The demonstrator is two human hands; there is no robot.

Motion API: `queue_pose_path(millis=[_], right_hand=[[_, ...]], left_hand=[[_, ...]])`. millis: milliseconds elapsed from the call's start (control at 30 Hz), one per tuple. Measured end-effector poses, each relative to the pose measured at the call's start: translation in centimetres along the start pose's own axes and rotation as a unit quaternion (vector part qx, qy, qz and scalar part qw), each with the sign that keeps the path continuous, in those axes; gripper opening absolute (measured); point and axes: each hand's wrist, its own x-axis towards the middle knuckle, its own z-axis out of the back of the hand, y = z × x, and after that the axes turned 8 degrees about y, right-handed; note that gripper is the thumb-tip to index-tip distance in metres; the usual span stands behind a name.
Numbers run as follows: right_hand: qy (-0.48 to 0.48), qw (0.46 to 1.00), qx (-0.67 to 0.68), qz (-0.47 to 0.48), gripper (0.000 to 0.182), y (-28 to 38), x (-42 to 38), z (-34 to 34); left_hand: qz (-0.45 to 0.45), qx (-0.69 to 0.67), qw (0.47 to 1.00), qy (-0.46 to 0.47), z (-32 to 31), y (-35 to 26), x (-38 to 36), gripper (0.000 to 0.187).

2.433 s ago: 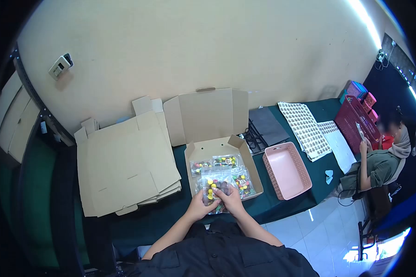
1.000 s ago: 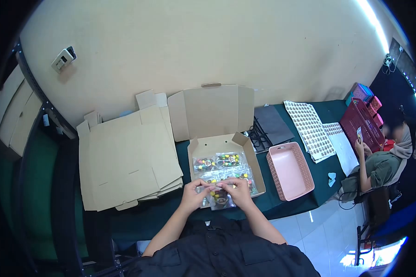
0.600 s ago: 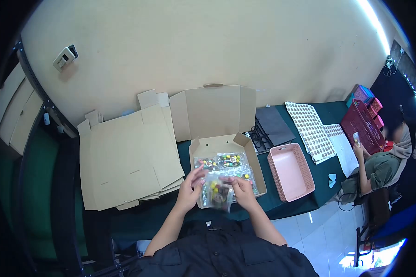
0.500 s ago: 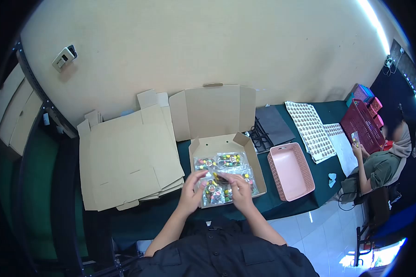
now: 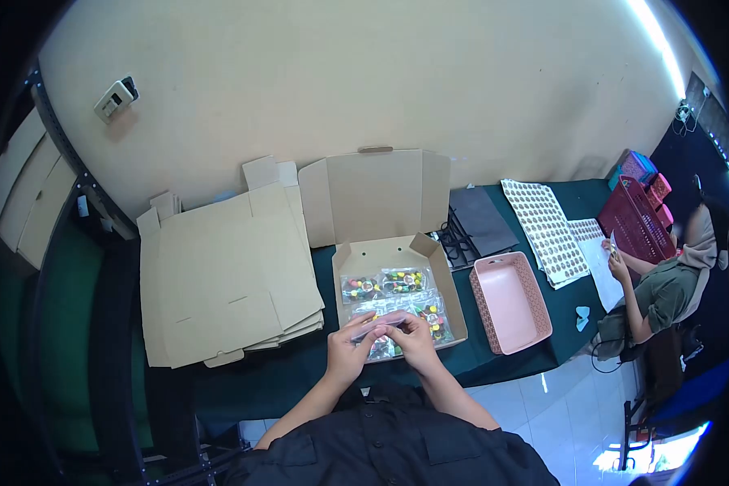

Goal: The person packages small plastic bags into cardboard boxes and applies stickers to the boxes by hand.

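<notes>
We grip one clear bag of coloured pieces [image 5: 378, 326] between both hands: left hand [image 5: 347, 352] pinches its left end, right hand [image 5: 417, 340] its right end. The bag sits edge-on over the near part of the open cardboard box [image 5: 454, 301], above other filled bags [image 5: 383, 283].

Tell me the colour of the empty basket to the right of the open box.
The basket is pink, seen clearly in the head view.

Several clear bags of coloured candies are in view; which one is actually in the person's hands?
The candy bag at the near edge of the open cardboard box, pinched along its top by the left hand and right hand. The other bags lie untouched farther back inside.
</notes>
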Motion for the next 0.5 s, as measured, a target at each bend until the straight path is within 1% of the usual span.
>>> queue_pose_path(millis=[33, 67, 100, 133, 167, 233, 267, 333, 367, 433, 467, 500], right_hand=[[0.000, 1.000, 0.000, 0.000, 0.019, 0.3, -0.1, -0.1], [0.005, 1.000, 0.002, -0.022, 0.018, 0.8, -0.2, -0.1], [0.009, 0.999, 0.004, -0.043, 0.017, 1.2, -0.3, -0.2], [0.009, 0.999, 0.004, -0.043, 0.017, 1.4, -0.3, -0.1], [0.026, 0.998, 0.023, -0.048, 0.020, 1.6, -0.3, -0.1], [0.041, 0.997, 0.042, -0.054, 0.022, 1.9, -0.4, 0.2], [0.056, 0.996, 0.037, -0.065, 0.024, 2.1, -0.6, 0.5], [0.072, 0.994, 0.032, -0.075, 0.027, 2.1, -0.7, 1.0], [0.080, 0.994, 0.032, -0.073, 0.028, 1.8, -0.9, 1.3], [0.090, 0.993, 0.031, -0.071, 0.030, 1.5, -1.0, 1.7], [0.088, 0.993, 0.022, -0.070, 0.031, 1.4, -1.0, 1.9], [0.087, 0.994, 0.014, -0.070, 0.032, 1.3, -1.0, 2.0]], left_hand=[[-0.021, 0.017, 1.000, 0.002, 0.1, 0.2, 0.1, 0.023], [-0.021, 0.017, 1.000, 0.002, 0.3, 0.3, 0.1, 0.023], [-0.013, -0.010, 1.000, 0.013, 0.5, 0.4, 0.1, 0.023], [-0.005, -0.036, 0.999, 0.025, 0.7, 0.5, 0.1, 0.024], [-0.005, -0.036, 0.999, 0.025, 1.0, 0.5, 0.2, 0.024], [0.003, -0.066, 0.994, 0.086, 1.6, 0.6, 0.2, 0.025], [0.003, -0.066, 0.994, 0.087, 1.9, 0.7, 0.1, 0.025], [0.026, -0.100, 0.981, 0.164, 2.6, 0.9, 0.1, 0.028], [0.027, -0.100, 0.981, 0.163, 2.8, 0.7, -0.1, 0.028], [0.074, -0.130, 0.967, 0.206, 3.1, -0.1, -0.2, 0.029], [0.074, -0.130, 0.967, 0.205, 3.0, 0.1, -0.3, 0.029], [0.072, -0.098, 0.976, 0.181, 2.9, 0.3, -0.5, 0.026]])
